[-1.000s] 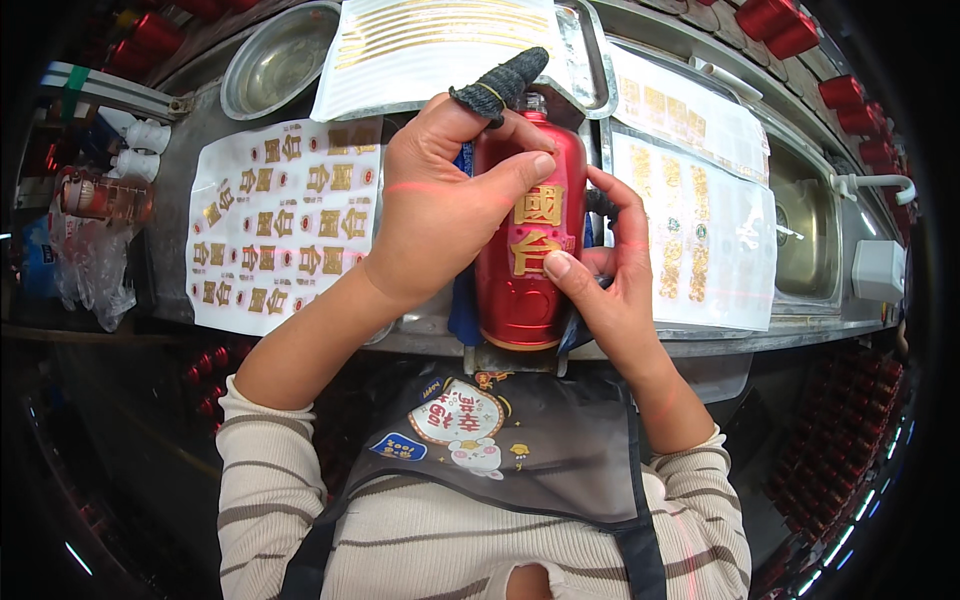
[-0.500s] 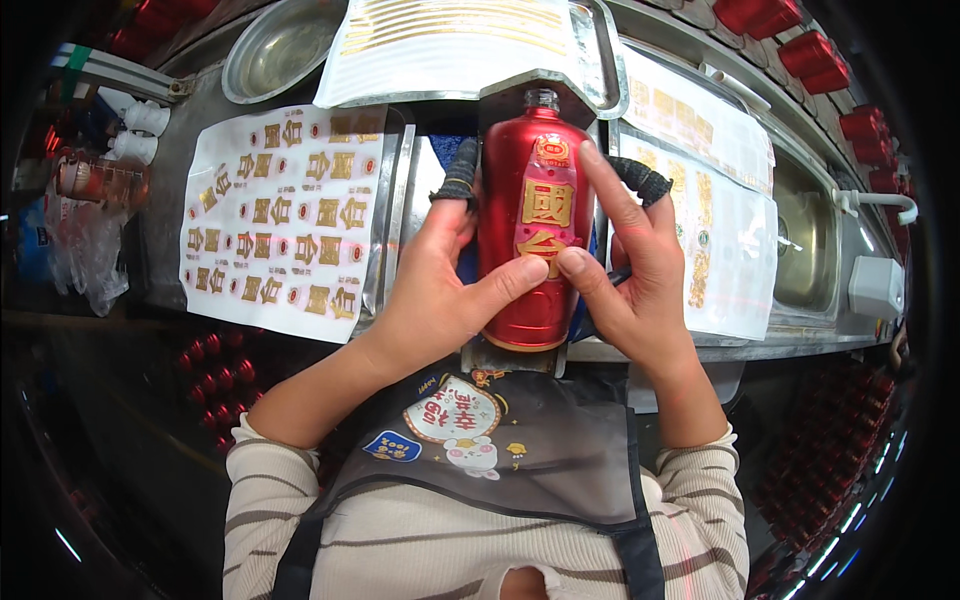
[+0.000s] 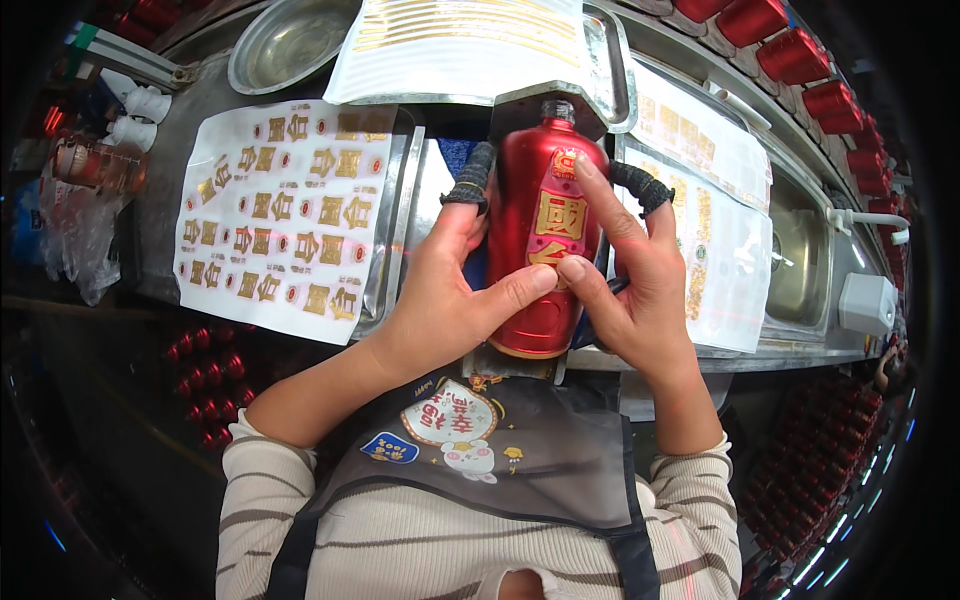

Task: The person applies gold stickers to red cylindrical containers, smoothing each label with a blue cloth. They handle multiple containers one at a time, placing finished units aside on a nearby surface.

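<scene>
A glossy red bottle point(image 3: 518, 200) with a bare threaded neck lies in a metal cradle point(image 3: 592, 106), its neck pointing away from me. A pink and gold decal point(image 3: 562, 216) with a round emblem runs down its front. My left hand point(image 3: 425, 295) grips the bottle's left side, thumb pressed on the decal's lower part. From the right, my right hand point(image 3: 645, 275) holds it, index fingertip on the emblem and thumb beside my left thumb. Black covers wrap some fingers of both hands. The fingers behind the bottle are partly hidden.
At left lies a white sheet of gold decals point(image 3: 275, 215) on a metal tray. Beyond the bottle is a sheet of gold strips point(image 3: 460, 50), with a metal bowl point(image 3: 285, 50) beside it. More decal sheets point(image 3: 735, 260) and a sink point(image 3: 800, 270) are at right. Red bottles point(image 3: 790, 55) line the far right.
My right index fingertip has moved from the bottle's upper right edge onto the emblem. Both thumbs stay on the decal's lower part. The whole view has shifted slightly.
</scene>
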The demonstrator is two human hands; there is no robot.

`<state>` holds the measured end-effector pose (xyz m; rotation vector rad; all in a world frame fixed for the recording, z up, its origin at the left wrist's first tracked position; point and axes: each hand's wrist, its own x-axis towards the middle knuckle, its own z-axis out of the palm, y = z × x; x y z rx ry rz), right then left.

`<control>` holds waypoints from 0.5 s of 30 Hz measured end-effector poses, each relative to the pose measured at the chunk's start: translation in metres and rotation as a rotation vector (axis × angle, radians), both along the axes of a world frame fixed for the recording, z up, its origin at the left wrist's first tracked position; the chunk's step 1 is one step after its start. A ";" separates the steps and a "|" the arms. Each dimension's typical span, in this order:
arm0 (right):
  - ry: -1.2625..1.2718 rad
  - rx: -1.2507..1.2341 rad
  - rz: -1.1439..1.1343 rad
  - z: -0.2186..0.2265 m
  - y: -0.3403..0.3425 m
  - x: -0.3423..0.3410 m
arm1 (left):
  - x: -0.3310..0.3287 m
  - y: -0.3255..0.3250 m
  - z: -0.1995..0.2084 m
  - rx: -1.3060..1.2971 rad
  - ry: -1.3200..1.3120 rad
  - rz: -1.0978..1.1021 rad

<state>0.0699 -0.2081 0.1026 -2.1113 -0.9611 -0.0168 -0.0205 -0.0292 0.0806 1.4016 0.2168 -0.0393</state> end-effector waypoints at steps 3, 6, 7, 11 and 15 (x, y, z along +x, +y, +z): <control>0.048 -0.082 -0.016 0.005 0.001 -0.002 | 0.001 -0.001 -0.004 -0.035 -0.014 0.022; 0.072 -0.105 -0.034 0.005 0.001 -0.002 | 0.002 -0.001 -0.001 -0.056 0.003 0.016; 0.042 -0.093 -0.022 0.004 0.001 -0.002 | 0.003 -0.002 0.001 -0.051 0.010 0.014; -0.028 -0.053 0.015 0.000 0.001 0.001 | 0.001 -0.002 0.000 -0.014 0.006 0.011; 0.020 -0.068 -0.010 0.000 0.000 -0.001 | 0.001 0.000 -0.001 0.001 -0.001 0.011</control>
